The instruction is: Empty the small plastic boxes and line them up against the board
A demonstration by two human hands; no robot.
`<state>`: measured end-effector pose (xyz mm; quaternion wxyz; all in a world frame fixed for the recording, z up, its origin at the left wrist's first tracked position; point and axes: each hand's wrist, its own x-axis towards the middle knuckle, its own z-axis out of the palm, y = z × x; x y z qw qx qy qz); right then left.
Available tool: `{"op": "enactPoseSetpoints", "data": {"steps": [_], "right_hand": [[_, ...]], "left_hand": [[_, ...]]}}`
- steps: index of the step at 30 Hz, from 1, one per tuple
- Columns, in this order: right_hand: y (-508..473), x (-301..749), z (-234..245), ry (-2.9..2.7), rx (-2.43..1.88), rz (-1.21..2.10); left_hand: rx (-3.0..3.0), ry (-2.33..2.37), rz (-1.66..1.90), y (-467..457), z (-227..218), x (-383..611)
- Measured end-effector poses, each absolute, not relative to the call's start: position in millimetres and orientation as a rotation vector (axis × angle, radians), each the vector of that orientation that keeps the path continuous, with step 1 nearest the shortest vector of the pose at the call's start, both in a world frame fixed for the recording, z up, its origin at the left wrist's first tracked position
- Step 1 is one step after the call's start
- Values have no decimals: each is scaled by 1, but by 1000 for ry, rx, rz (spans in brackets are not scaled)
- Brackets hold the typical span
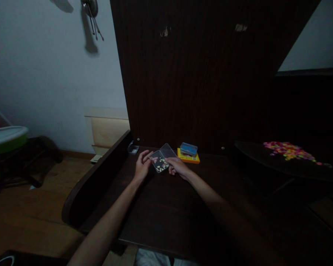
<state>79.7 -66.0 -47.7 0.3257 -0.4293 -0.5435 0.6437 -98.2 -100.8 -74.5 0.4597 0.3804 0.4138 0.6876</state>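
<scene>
A clear plastic box with a hinged lid standing raised is held above the dark tabletop. Small pale-yellow pieces lie scattered inside it. My right hand grips the box's right side, thumb on top and fingers curled underneath. At the left edge is my left hand, its fingers stretched and apart. One fingertip overlaps the box; whether it is inside or behind the clear plastic I cannot tell.
Behind my right hand, another clear case with blue contents rests on a yellow box. A small clear container sits at the back left corner. Colourful small pieces are heaped on a dark surface at right. A raised wooden side borders the table.
</scene>
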Motion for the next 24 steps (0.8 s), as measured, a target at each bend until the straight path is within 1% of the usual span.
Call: {"op": "enactPoseSetpoints", "data": {"steps": [4, 9, 13, 19, 24], "right_hand": [[-54, 61, -54, -1290, -985, 1747], [-36, 39, -66, -1248, -925, 1668], [-26, 26, -75, -1273, -867, 1545], [-11, 17, -84, -1321, -813, 1390], [-2, 15, -90, -1346, -809, 1331]], "left_hand": [[996, 1044, 1794, -86, -78, -105], [1330, 1363, 1787, -72, -84, -124], [1621, 1554, 1638, -69, -83, -137], [1862, 1517, 1348, -58, -87, -139], [1968, 1564, 1239, -45, -98, -137]]}}
